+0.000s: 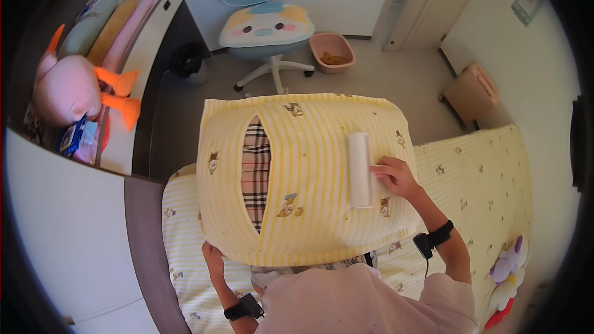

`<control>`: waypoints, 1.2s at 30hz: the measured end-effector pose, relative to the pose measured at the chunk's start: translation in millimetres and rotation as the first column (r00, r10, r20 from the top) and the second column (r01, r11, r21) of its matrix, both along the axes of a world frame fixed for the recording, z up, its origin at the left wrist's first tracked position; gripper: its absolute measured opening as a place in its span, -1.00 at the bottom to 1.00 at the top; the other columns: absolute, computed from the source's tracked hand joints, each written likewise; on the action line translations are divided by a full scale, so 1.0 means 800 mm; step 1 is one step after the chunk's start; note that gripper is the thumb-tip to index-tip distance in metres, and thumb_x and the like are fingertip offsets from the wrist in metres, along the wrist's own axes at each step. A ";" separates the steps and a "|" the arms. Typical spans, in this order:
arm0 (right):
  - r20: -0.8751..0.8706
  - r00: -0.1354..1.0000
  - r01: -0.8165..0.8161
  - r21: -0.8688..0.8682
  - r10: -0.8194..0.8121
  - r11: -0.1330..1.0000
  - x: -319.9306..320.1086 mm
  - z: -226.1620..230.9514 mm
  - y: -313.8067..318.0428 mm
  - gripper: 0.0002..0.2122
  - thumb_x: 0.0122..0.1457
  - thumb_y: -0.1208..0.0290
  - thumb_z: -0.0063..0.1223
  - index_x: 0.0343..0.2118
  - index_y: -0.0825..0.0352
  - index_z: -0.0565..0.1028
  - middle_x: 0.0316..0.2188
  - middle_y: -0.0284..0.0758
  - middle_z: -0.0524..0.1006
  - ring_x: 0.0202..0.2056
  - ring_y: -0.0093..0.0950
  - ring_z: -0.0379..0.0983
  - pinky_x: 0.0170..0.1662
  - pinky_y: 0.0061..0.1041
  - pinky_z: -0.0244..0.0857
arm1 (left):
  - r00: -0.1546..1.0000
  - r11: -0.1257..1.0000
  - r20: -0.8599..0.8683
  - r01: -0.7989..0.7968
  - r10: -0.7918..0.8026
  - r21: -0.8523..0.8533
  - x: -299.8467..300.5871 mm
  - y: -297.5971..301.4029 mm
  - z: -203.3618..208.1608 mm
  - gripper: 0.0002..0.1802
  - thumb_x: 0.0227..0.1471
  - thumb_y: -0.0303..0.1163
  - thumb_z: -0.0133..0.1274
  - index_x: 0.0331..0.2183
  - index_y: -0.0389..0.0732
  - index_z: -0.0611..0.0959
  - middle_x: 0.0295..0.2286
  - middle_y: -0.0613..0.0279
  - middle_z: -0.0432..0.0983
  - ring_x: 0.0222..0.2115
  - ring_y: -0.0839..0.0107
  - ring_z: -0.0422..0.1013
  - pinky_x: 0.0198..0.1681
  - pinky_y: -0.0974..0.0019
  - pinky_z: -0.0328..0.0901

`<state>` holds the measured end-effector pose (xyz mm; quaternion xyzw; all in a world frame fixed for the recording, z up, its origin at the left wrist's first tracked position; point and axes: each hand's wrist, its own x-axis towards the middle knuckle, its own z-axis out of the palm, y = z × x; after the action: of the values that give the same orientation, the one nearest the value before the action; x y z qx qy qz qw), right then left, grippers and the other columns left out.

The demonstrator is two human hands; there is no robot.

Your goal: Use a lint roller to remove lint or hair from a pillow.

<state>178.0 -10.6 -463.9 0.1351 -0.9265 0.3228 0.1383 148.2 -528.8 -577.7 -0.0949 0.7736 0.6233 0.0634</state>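
A large pillow (322, 148) in a yellow-and-white striped case with small bear prints lies across my lap. Through a slit in the case, left of its middle, a plaid inner cover (255, 176) shows. My right hand (396, 177) is closed round the pink handle of a lint roller. The white roll of this lint roller (359, 170) rests on the right part of the pillow, its length pointing away from me. At the pillow's near left corner, my left hand (213, 260) grips the edge, with its fingers partly hidden by the fabric.
A bed with matching striped sheet (464, 179) spreads beneath and to the right; plush toys (508, 272) lie there. A desk on the left bears a pink plush toy (68, 89). Beyond the pillow stand a swivel chair (269, 49), pink basin (333, 49), black bin (187, 62) and beige case (468, 94).
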 end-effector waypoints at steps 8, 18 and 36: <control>0.026 0.960 0.262 0.270 -0.279 0.927 0.132 -0.014 0.119 -0.75 -0.23 0.65 0.03 -0.42 0.20 0.51 -0.70 -0.35 0.33 -0.63 -0.39 0.30 -0.58 -0.44 0.17 | 1.000 1.000 0.006 0.013 -0.013 -0.024 -0.011 -0.006 -0.009 -0.75 0.02 -0.45 -0.25 -0.41 -0.38 0.50 -0.57 0.41 0.40 -0.58 0.68 0.20 -0.54 0.56 0.12; 0.178 0.799 0.417 0.524 -0.574 0.743 0.174 0.010 0.181 -0.90 -0.16 0.52 0.06 -0.52 0.18 0.52 -0.64 -0.29 0.42 -0.57 -0.32 0.37 -0.51 -0.42 0.24 | 0.999 0.999 0.005 -0.038 0.038 -0.007 -0.002 -0.009 -0.021 -0.78 0.03 -0.43 -0.23 -0.47 -0.33 0.49 -0.65 0.45 0.34 -0.66 0.73 0.12 -0.64 0.58 0.01; 0.653 0.685 0.429 -0.004 -0.323 0.903 -0.049 0.014 0.238 -0.89 -0.19 0.52 0.10 -0.51 0.33 0.54 -0.70 -0.41 0.45 -0.66 -0.66 0.28 -0.59 -0.63 0.13 | 0.999 1.000 -0.032 -0.011 0.011 -0.011 0.009 0.007 -0.009 -0.76 0.01 -0.48 -0.26 -0.38 -0.37 0.50 -0.53 0.39 0.41 -0.54 0.66 0.22 -0.50 0.56 0.14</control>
<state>138.9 179.8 -452.7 -0.1873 -0.8967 0.3852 -0.1114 155.5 -523.5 -584.6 -0.0895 0.7774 0.6208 0.0472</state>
